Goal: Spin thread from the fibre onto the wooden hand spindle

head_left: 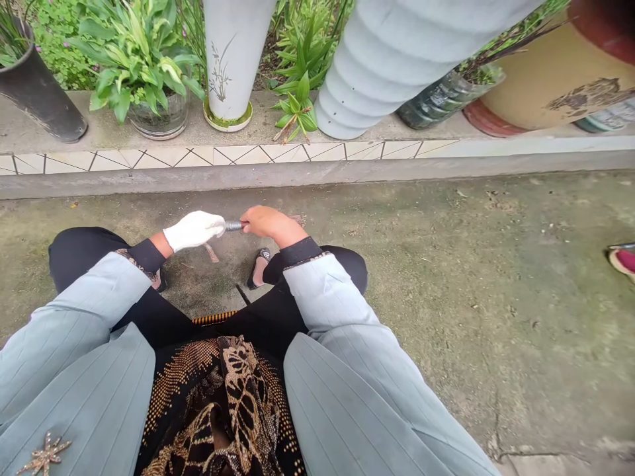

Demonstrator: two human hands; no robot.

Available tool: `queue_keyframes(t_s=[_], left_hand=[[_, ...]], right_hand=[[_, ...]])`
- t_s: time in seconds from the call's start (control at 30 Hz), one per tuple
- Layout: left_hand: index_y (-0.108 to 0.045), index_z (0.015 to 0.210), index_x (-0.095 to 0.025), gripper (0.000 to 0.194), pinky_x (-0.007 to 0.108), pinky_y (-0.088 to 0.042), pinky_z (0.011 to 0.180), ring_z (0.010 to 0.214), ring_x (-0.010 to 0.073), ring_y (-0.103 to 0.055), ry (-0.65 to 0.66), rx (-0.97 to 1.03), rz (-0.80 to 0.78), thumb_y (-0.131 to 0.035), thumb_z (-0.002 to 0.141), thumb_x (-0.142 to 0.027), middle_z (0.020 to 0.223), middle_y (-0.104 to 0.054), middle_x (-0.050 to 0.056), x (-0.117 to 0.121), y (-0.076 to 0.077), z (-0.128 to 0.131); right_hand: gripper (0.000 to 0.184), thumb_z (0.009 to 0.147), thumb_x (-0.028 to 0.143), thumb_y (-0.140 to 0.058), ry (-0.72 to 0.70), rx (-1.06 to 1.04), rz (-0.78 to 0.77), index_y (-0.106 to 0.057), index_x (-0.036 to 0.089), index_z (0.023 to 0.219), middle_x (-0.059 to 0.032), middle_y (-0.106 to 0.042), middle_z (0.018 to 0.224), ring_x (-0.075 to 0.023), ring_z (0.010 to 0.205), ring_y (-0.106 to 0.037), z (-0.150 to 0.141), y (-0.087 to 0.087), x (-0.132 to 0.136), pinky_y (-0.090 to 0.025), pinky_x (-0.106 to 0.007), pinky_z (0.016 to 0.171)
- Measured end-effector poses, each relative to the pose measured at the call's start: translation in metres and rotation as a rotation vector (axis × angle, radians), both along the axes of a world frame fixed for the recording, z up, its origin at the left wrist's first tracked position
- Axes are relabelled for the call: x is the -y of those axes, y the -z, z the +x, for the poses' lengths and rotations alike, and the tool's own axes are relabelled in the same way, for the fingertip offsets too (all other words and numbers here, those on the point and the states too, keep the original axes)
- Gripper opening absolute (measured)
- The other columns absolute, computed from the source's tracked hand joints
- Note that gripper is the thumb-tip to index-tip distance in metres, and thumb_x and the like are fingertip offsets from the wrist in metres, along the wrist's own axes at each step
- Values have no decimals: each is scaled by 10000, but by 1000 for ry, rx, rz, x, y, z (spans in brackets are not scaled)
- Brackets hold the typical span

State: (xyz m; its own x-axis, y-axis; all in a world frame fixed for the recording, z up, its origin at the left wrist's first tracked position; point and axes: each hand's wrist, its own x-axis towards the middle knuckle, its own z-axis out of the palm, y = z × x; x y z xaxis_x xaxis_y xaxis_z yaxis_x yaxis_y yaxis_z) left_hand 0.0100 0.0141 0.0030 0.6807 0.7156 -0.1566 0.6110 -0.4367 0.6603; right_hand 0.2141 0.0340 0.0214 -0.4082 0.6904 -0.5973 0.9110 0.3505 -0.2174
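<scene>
My left hand (195,231), in a white glove, is closed around the left end of a short grey rod with a ringed or wrapped surface (233,225). Bare, my right hand (265,221) grips the rod's other end, where a darker reddish-brown bit shows at the fingers. Both hands hold it level, out in front of my knees. The fingers cover most of the rod, so its full shape is hidden. Under the gloved hand a small brownish strip (211,252) shows; whether it is joined to anything I cannot tell.
A low tiled ledge (238,156) runs across ahead, bearing a leafy plant in a clear pot (161,118), a white pot (233,59), a large ribbed pot (377,66) and a tan pot (550,82). Concrete ground (446,277) lies around me. Another person's shoe (624,259) is at far right.
</scene>
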Motion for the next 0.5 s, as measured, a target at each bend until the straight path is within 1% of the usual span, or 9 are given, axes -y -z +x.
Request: queue_keyframes(t_s=[0.03,0.1,0.13,0.2,0.23,0.27,0.37,0.43,0.5], left_hand=[[-630,724,-171,247,242,-345,594,583,133,-488,-1,-57,26,-465,840,-314,652,-602,11,-2,-1,-2],[-638,738,-175,230,242,-348,598,595,137,-500,10,-85,22,-480,836,-311,663,-614,9,-5,-2,-5],[-638,745,-172,231,238,-360,608,611,135,-512,19,-46,-10,-484,842,-315,685,-624,11,-6,-3,-7],[-643,784,-157,263,227,-391,620,627,124,-525,24,114,-136,-490,869,-353,715,-629,16,-7,-2,-9],[-646,817,-146,297,222,-402,610,614,117,-519,5,217,-221,-489,885,-390,701,-616,16,-7,0,-10],[-647,858,-136,339,218,-409,593,591,110,-508,-26,322,-312,-487,898,-432,677,-594,14,-6,2,-9],[-632,947,-120,434,210,-405,529,512,90,-447,-155,548,-540,-491,905,-528,594,-500,-17,0,12,-4],[-622,923,-120,435,198,-366,486,480,78,-401,-220,606,-589,-530,886,-543,563,-457,-33,5,17,2],[-618,867,-120,407,192,-317,464,471,70,-365,-209,612,-584,-561,873,-522,546,-440,-38,11,16,7]], right_hand=[[120,812,181,-613,-84,3,-106,-720,170,864,-82,-688,846,-164,712,-558,-3,0,3,-332,-277,610],[96,795,157,-618,-214,-93,-348,-712,160,814,-32,-648,727,-125,632,-521,-2,-3,6,-339,-251,584],[89,793,167,-622,-253,-191,-468,-706,158,819,-7,-621,686,-107,605,-502,2,-6,7,-346,-235,575],[127,792,237,-653,-243,-464,-632,-695,155,880,27,-584,663,-86,587,-482,17,-15,5,-365,-210,573],[202,784,300,-683,-182,-633,-617,-685,160,930,35,-578,674,-80,586,-470,26,-20,4,-368,-205,574],[267,778,363,-702,-68,-797,-555,-670,156,944,32,-578,693,-77,589,-464,36,-25,2,-372,-204,576],[385,763,508,-713,324,-1166,-274,-602,147,836,11,-554,697,-74,573,-438,58,-31,-6,-354,-204,538],[406,759,532,-711,538,-1252,-99,-556,158,791,6,-534,683,-76,558,-425,64,-26,-12,-343,-206,514],[366,783,500,-691,683,-1207,20,-538,167,784,6,-518,663,-81,545,-417,64,-17,-18,-341,-209,504]])
